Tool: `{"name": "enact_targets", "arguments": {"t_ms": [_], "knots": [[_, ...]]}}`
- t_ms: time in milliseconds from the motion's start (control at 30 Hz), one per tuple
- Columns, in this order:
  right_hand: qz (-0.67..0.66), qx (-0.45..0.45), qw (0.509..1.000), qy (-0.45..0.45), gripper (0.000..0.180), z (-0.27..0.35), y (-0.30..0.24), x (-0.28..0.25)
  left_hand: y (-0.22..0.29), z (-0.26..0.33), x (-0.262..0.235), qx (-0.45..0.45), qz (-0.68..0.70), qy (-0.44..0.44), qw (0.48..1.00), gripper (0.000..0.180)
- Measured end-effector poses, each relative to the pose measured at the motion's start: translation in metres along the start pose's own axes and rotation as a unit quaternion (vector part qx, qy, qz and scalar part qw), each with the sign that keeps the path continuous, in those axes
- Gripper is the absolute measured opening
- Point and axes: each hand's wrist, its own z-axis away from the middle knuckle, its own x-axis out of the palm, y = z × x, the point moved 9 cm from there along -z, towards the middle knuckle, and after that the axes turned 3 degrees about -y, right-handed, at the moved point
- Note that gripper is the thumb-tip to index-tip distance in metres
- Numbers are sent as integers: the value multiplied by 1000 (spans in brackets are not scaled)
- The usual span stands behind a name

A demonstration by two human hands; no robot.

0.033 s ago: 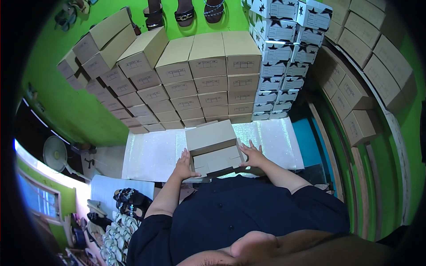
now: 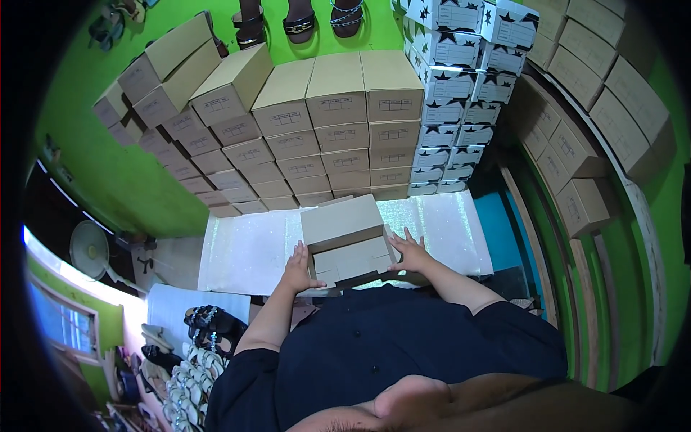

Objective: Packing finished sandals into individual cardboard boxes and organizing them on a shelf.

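Observation:
An opened cardboard box lies in front of me on a shiny white table cover, its lid tilted back on the far side. Nothing but bare cardboard shows inside. My left hand grips the box's left side, fingers along the outer wall and thumb at the near edge. On the opposite side my right hand grips the right wall, its fingers spread and its thumb toward the near corner. The undersides of both hands are hidden.
Stacked brown shoeboxes stand behind the table, with white star-patterned boxes at their right. More cartons fill shelves at far right. Sandals hang on the green wall. Footwear and a fan are at left.

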Motion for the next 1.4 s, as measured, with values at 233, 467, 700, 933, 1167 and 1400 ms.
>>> {"name": "enact_targets", "arguments": {"t_ms": [233,467,700,933,1167,1400], "knots": [[16,-7,1000,10,102,-5,6,16,-2,9,11,-33,-49,34,998,125],[-51,-4,999,-12,103,-12,24,38,0,12,12,-21,8,90,996,103],[-36,6,999,-14,105,-10,21,28,-1,29,8,-57,4,131,990,89],[-23,28,996,87,86,5,-44,-27,-60,100,-15,-83,49,164,982,84],[-36,-62,974,214,65,-16,-196,-6,-180,230,-89,-208,-27,227,951,81],[33,-260,965,28,82,-34,-427,100,-298,350,-108,-448,-3,190,874,78]]}}
